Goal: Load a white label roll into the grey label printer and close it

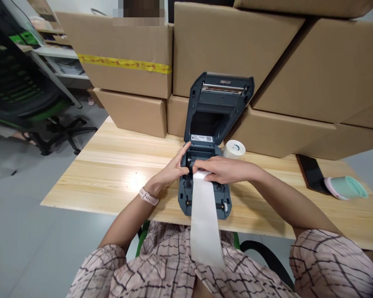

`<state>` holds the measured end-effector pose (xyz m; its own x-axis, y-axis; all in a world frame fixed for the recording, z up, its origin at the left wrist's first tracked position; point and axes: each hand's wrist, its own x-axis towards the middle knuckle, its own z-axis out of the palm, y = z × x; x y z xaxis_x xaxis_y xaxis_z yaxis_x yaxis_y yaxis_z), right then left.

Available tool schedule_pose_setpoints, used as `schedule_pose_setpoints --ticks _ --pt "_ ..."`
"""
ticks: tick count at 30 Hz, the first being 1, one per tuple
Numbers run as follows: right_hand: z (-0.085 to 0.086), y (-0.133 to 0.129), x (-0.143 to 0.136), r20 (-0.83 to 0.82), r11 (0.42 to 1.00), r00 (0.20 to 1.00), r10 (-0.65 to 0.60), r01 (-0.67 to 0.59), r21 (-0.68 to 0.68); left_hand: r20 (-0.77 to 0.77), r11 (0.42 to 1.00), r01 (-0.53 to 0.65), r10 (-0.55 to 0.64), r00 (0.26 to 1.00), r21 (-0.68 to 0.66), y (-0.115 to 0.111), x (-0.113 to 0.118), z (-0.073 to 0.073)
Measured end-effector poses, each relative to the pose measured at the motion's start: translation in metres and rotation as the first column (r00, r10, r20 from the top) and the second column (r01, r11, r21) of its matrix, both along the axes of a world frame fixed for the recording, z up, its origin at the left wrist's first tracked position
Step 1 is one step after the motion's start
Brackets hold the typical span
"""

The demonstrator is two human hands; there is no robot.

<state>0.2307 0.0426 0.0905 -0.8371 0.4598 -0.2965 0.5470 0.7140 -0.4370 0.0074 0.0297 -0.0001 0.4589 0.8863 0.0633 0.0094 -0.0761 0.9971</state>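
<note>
A dark grey label printer (184,194) stands on the table with its lid (202,99) raised. My left hand (174,167) grips the printer's left side, index finger stretched along the edge and thumb over the rim by a black roll holder (189,159). Inside the printer, my right hand (220,169) is closed on a white label roll (202,175), most of which its fingers hide. From the roll, a long strip of label paper (205,219) runs over the printer's front and hangs past the table edge. Another white roll (234,149) stands just right of the printer.
Stacked cardboard boxes (224,45) line the back of the wooden table (96,165). To the right lie a black phone (312,174) and a mint-green cup (346,187) on its side. An office chair (21,78) is on the floor at left.
</note>
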Motion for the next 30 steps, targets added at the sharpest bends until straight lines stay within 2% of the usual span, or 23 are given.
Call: schedule_pose_setpoints --ticks 7,11,21,25,28,30 --pt "-0.023 0.002 -0.014 0.000 0.986 0.995 -0.099 0.098 0.134 0.003 1.000 -0.003 0.003 1.000 0.016 0.001 -0.001 -0.005" --pt "-0.029 -0.003 -0.015 0.006 0.968 0.990 -0.143 0.139 0.210 -0.036 0.999 -0.023 0.025 0.999 0.049 0.000 -0.001 -0.006" --pt "-0.030 -0.001 -0.008 -0.060 0.967 0.997 -0.052 0.065 0.246 -0.076 0.995 -0.039 0.045 0.996 0.090 0.000 0.002 -0.008" --pt "-0.018 -0.022 0.009 -0.186 0.973 0.982 0.019 0.024 0.228 -0.117 0.992 -0.042 0.055 0.992 0.115 0.000 0.001 -0.010" --pt "-0.010 -0.051 0.030 -0.334 0.982 0.939 0.078 -0.015 0.188 -0.124 0.991 -0.042 0.057 0.991 0.126 0.000 0.002 -0.009" --pt "-0.010 -0.074 0.042 -0.353 0.986 0.934 0.060 0.000 0.168 -0.122 0.991 -0.041 0.057 0.991 0.131 -0.001 0.002 -0.009"
